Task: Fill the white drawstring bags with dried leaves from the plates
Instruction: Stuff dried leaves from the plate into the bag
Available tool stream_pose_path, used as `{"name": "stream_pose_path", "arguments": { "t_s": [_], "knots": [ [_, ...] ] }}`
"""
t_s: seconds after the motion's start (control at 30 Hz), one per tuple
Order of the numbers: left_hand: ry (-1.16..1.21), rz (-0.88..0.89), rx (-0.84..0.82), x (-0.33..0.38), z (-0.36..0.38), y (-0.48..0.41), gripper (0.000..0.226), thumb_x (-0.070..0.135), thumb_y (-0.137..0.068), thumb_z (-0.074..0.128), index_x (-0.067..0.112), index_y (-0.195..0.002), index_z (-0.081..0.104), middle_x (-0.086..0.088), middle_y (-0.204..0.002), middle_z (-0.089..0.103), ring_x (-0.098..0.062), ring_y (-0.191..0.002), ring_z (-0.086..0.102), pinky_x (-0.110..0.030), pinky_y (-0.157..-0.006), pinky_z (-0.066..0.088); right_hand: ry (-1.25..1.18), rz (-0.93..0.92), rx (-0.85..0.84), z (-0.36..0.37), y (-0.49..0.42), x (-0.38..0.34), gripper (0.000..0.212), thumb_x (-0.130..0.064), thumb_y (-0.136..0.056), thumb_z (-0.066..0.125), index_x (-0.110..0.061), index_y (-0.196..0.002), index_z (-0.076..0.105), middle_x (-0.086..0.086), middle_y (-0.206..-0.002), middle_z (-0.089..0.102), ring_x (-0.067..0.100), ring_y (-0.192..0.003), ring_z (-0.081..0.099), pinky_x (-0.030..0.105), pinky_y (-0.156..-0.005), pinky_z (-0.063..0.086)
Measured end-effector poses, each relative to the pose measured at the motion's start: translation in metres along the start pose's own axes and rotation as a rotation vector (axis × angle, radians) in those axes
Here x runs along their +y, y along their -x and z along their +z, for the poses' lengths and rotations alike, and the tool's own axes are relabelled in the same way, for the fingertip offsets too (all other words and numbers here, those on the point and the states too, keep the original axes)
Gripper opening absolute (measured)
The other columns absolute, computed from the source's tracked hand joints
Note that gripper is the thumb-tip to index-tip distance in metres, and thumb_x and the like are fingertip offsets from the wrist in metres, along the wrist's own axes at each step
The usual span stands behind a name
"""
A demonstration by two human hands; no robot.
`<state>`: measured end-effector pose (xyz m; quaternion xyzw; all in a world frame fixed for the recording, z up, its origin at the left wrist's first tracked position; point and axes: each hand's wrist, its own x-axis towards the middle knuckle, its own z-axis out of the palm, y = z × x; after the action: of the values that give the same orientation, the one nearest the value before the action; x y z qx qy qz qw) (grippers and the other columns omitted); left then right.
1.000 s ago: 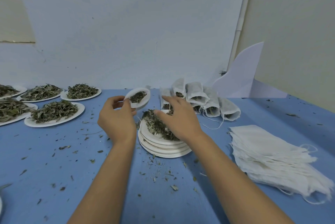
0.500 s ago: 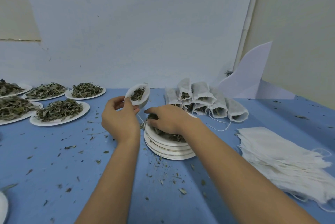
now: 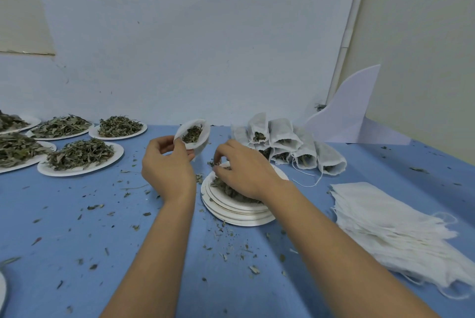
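Observation:
My left hand holds a white drawstring bag by its rim, mouth open toward me, with some dried leaves inside. My right hand rests over a stack of white plates at the table's middle, its fingers pinched on a tuft of dried leaves from the top plate. The pinch sits just right of and below the bag's mouth. Most of the top plate's leaves are hidden under my right hand.
Several plates of dried leaves stand at the far left. A pile of filled bags lies behind the stack. A flat stack of empty white bags lies at the right. Leaf crumbs litter the blue table. A white board leans against the back wall.
My right hand went from flat over the plate's leaves to a closed pinch, lifting slightly toward the bag. My left hand kept the bag in about the same place.

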<state>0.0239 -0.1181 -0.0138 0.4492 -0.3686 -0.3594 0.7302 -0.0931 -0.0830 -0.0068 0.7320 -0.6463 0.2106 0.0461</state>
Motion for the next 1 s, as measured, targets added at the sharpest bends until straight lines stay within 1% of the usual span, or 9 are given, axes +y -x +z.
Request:
{"name": "stream_pose_path", "arguments": {
  "t_s": [0.07, 0.13, 0.3, 0.43, 0.53, 0.67, 0.8, 0.9, 1.0],
  "knots": [
    [-0.005, 0.001, 0.0, 0.0, 0.0, 0.0, 0.007, 0.011, -0.09, 0.059, 0.016, -0.086, 0.06, 0.003, -0.082, 0.064, -0.005, -0.054, 0.065, -0.015, -0.052, 0.051, 0.025, -0.042, -0.098, 0.002, -0.001, -0.003, 0.03, -0.033, -0.095, 0.046, -0.026, -0.12, 0.061, -0.005, -0.134, 0.052, 0.017, -0.117, 0.051, 0.036, -0.093, 0.038],
    [-0.01, 0.003, -0.005, -0.001, -0.001, 0.0, 0.006, 0.011, -0.09, 0.059, 0.015, -0.087, 0.06, 0.001, -0.083, 0.065, -0.009, -0.057, 0.067, -0.016, -0.053, 0.052, 0.115, -0.068, -0.145, 0.004, -0.001, -0.004, 0.029, -0.033, -0.095, 0.047, -0.028, -0.116, 0.066, -0.006, -0.141, 0.05, 0.016, -0.126, 0.046, 0.042, -0.109, 0.028],
    [-0.028, 0.015, -0.022, 0.0, 0.001, 0.003, 0.004, 0.01, -0.09, 0.059, 0.013, -0.087, 0.06, -0.003, -0.086, 0.066, -0.013, -0.06, 0.066, -0.011, -0.049, 0.048, 0.129, -0.019, -0.077, 0.001, 0.006, 0.001, 0.019, -0.018, -0.086, 0.056, -0.022, -0.096, 0.072, -0.005, -0.137, 0.054, 0.016, -0.125, 0.047, 0.04, -0.11, 0.021],
    [-0.03, 0.014, -0.04, 0.0, 0.003, 0.004, 0.002, 0.009, -0.09, 0.059, 0.011, -0.089, 0.061, -0.004, -0.086, 0.065, -0.012, -0.06, 0.066, -0.01, -0.049, 0.048, -0.015, 0.083, 0.019, -0.004, 0.011, 0.001, 0.027, -0.013, -0.085, 0.056, -0.022, -0.108, 0.069, -0.005, -0.135, 0.055, 0.018, -0.123, 0.048, 0.035, -0.105, 0.03],
    [-0.044, 0.013, -0.043, -0.001, 0.003, 0.005, 0.002, 0.01, -0.09, 0.059, 0.011, -0.089, 0.061, -0.002, -0.084, 0.064, -0.005, -0.055, 0.064, -0.01, -0.049, 0.049, -0.14, 0.26, 0.124, -0.004, 0.014, 0.001, 0.039, -0.029, -0.093, 0.049, -0.02, -0.131, 0.055, 0.002, -0.139, 0.05, 0.021, -0.129, 0.042, 0.033, -0.105, 0.034],
    [-0.059, 0.009, -0.054, -0.002, 0.004, 0.007, 0.005, 0.01, -0.091, 0.059, 0.014, -0.088, 0.06, 0.003, -0.081, 0.063, -0.001, -0.051, 0.063, -0.015, -0.052, 0.052, 0.052, 0.438, -0.067, 0.007, 0.013, 0.0, 0.065, -0.062, -0.09, 0.043, -0.025, -0.143, 0.04, 0.009, -0.156, 0.022, 0.032, -0.144, 0.014, 0.047, -0.116, 0.017],
    [-0.055, -0.001, -0.055, -0.001, 0.003, 0.006, 0.004, 0.01, -0.09, 0.058, 0.013, -0.089, 0.06, 0.0, -0.084, 0.063, -0.008, -0.058, 0.066, -0.013, -0.052, 0.052, 0.034, 0.455, -0.147, 0.013, 0.013, 0.0, 0.062, -0.054, -0.09, 0.051, -0.018, -0.14, 0.043, 0.015, -0.151, 0.028, 0.035, -0.138, 0.027, 0.045, -0.112, 0.028],
    [-0.059, -0.005, -0.067, -0.001, 0.003, 0.007, 0.004, 0.009, -0.09, 0.058, 0.012, -0.089, 0.059, -0.002, -0.085, 0.064, -0.013, -0.062, 0.067, -0.012, -0.052, 0.051, 0.029, 0.384, -0.091, 0.015, 0.014, 0.001, 0.036, -0.037, -0.095, 0.053, -0.008, -0.116, 0.061, 0.014, -0.12, 0.056, 0.031, -0.111, 0.054, 0.035, -0.087, 0.046],
    [-0.065, 0.004, -0.076, -0.001, 0.004, 0.009, 0.004, 0.009, -0.09, 0.059, 0.013, -0.089, 0.059, 0.0, -0.082, 0.063, -0.014, -0.063, 0.067, -0.012, -0.053, 0.052, 0.042, 0.352, -0.048, 0.014, 0.016, -0.002, 0.024, -0.023, -0.095, 0.054, -0.003, -0.101, 0.065, 0.015, -0.1, 0.063, 0.03, -0.094, 0.059, 0.031, -0.072, 0.043]
  ]
}}
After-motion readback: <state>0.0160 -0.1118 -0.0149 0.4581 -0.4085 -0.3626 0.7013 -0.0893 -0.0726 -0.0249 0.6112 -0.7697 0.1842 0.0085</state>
